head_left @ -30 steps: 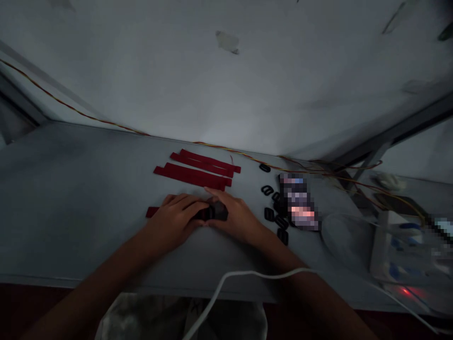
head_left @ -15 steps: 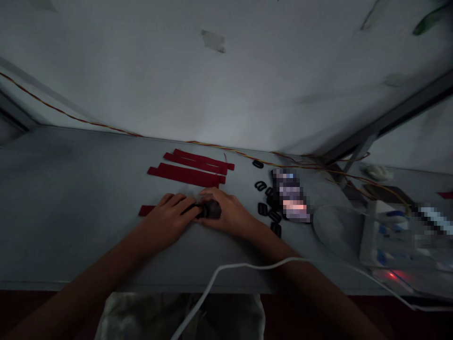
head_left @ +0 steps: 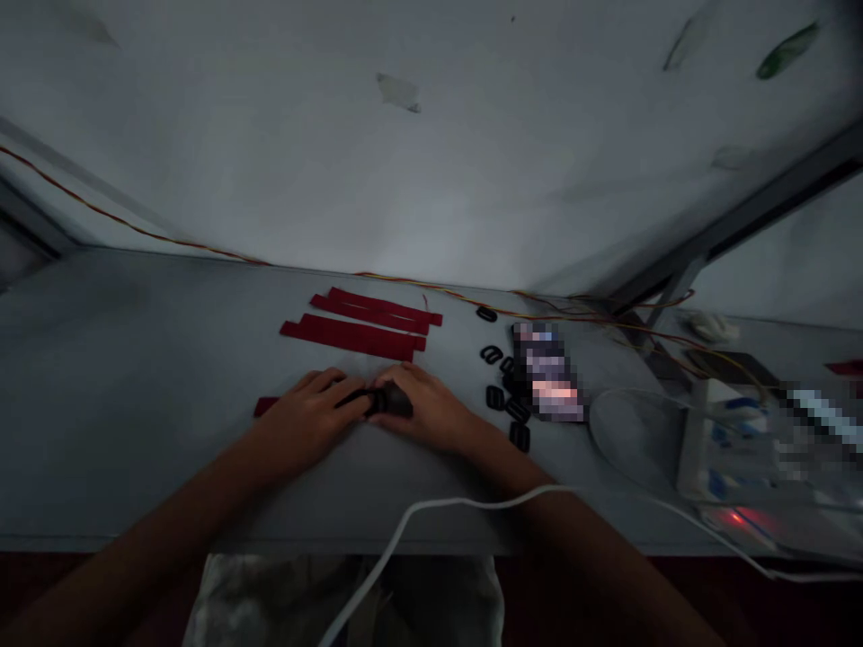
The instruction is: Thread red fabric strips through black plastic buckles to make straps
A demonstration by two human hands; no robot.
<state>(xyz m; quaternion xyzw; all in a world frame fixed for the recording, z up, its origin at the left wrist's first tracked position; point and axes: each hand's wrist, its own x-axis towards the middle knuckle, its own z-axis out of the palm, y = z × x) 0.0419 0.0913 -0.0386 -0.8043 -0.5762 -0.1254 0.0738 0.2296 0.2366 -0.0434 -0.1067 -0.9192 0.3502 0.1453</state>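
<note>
My left hand (head_left: 306,418) and my right hand (head_left: 428,409) meet near the middle of the grey table, closed around a dark item (head_left: 395,400). A black piece, buckle-like but too dim to be sure, shows between their fingertips. A red strap end (head_left: 265,407) sticks out to the left from under my left hand. Beyond the hands lie several flat red straps (head_left: 351,337), roughly side by side. To the right of my right hand are several black buckles (head_left: 494,397), some of them heaped against a phone.
A phone (head_left: 549,373) with a lit, blurred screen lies right of the buckles. Twisted wires (head_left: 431,285) run along the wall's foot. A white cable (head_left: 465,503) crosses in front of my right forearm. Farther right stands a pale box (head_left: 698,440) beside a red light.
The view has shifted slightly. My hands remain together around the dark item, which has turned a little, and more of the black piece shows between the fingers.
</note>
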